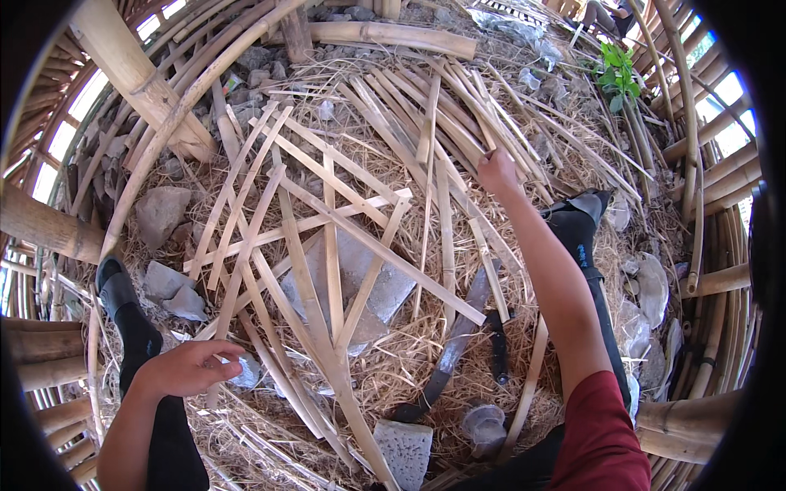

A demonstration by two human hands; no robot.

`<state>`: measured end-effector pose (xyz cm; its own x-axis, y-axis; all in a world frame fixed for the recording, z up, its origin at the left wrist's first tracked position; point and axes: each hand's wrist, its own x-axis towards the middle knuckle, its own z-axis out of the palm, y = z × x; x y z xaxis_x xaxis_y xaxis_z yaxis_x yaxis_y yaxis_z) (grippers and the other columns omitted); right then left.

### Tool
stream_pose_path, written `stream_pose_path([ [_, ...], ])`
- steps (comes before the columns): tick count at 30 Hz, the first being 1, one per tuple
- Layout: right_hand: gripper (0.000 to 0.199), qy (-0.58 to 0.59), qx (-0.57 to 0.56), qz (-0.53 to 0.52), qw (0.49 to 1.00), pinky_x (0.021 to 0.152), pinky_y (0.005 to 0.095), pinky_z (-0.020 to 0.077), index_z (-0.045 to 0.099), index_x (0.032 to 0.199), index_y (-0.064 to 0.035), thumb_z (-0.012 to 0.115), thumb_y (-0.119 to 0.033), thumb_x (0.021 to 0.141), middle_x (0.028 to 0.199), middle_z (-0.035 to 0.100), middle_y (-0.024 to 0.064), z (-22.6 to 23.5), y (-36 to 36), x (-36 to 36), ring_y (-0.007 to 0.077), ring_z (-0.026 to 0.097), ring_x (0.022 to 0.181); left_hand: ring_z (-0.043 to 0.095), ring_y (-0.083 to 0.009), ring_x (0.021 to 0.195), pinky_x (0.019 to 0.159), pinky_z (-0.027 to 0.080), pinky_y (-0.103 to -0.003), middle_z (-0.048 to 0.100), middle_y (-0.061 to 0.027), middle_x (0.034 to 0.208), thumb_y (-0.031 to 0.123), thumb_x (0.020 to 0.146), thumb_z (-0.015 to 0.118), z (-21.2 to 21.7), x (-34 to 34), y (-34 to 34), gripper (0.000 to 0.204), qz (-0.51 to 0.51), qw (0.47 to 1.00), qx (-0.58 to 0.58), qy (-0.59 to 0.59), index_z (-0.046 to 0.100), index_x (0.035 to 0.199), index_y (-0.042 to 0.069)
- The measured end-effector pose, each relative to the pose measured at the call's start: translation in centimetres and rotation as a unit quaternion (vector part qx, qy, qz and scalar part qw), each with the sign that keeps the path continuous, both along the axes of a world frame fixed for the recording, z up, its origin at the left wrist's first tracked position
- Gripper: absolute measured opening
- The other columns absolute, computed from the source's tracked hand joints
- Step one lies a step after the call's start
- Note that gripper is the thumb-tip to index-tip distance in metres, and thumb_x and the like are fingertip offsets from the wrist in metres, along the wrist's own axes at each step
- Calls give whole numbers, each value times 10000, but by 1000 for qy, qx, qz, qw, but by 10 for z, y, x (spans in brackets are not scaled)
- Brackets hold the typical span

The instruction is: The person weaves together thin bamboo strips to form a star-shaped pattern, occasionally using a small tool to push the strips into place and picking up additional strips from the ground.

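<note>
My right hand [498, 170] is closed at the near end of a pile of split bamboo strips [446, 110], its fingers curled round a strip and partly hidden. My left hand [192, 368] hovers at the lower left with loosely bent fingers and the thumb apart, and no object shows in it. A bamboo strip [264, 209] runs down behind its fingertips. Between my hands, several pale strips [336, 221] lie criss-crossed over a flat grey stone slab [385, 290]. A long knife [463, 335] with a dark blade lies nearer me, beside a smaller black-handled tool [498, 348].
Bamboo shavings [401, 344] cover the ground. A rough grey block [405, 450] and a roundish grey lump [483, 425] are close to me. Rocks [162, 214] and thick bamboo poles [143, 78] line the left. A green plant [618, 75] grows at the far right; another person [604, 18] sits beyond.
</note>
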<state>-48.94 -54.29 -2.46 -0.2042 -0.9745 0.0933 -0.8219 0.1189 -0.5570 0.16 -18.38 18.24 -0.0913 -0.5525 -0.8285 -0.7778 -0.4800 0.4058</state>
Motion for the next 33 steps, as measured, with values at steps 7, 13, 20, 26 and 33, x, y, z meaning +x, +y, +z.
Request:
stream_pose_path([
  [7,476,237,-115,17,964,910,503,525,521,1255,41,680,-204,879,1067,679,325,24,46,8,473,663,1028,648,-202,1141,985,508,-329,678,-130,1247,335,1040,629,6,6,5,513,2,1000,-22,-7,557,1416,-7],
  [13,452,121,135,110,977,977,471,526,680,1116,48,669,-347,895,1177,701,269,6,45,41,410,674,1112,647,-209,1153,1004,498,-328,683,-136,1239,346,1039,626,4,6,4,521,4,1000,-18,3,559,1416,-8],
  [20,573,42,183,54,981,914,456,575,571,1332,8,737,-270,859,1181,692,226,11,30,40,352,682,1088,656,-205,1157,994,512,-331,703,-132,1194,318,1033,640,5,5,3,496,2,1000,4,-27,568,1415,10],
  [26,488,266,-64,57,960,999,493,499,622,1236,-23,781,-291,861,1293,628,225,32,49,28,368,610,1197,674,-193,1079,967,522,-332,716,-122,1163,307,1030,646,3,10,11,489,-5,1000,-13,-15,569,1418,19],
  [33,530,193,196,217,937,849,489,580,703,1048,61,716,-439,873,969,739,234,29,83,74,421,723,938,674,-194,1085,969,524,-337,717,-121,1166,294,1030,647,-7,9,7,475,-16,1000,-17,-4,575,1411,20],
])
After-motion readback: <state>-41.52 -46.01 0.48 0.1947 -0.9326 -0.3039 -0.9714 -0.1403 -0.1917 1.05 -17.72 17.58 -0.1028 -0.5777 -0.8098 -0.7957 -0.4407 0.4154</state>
